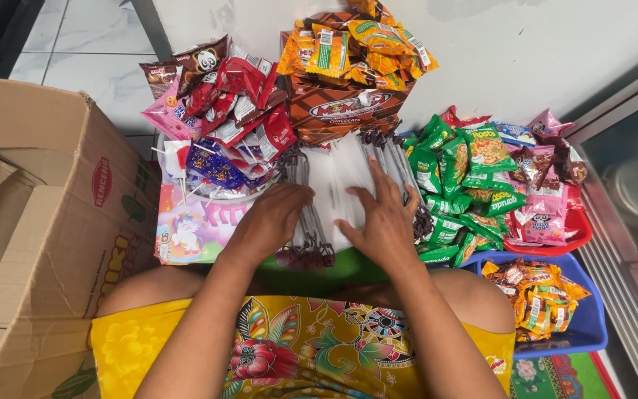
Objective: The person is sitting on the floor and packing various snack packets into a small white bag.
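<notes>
Head camera looks down on a stack of clear plastic packets (337, 181) in a green basin (348, 267) before the person's knees, their long axis running away toward a brown carton (334, 111). Left hand (275, 218), fingers curled, grips the stack's left edge; right hand (385, 222) lies flat, fingers spread, on top.

Snacks spread around a seated person's hands.

Both hands, left hand (271, 218) and right hand (382, 222), rest on a stack of packets (337, 177); cardboard box (31, 222) to the left, snack box (341, 111) behind, tub of packets (592, 325) at right.
</notes>
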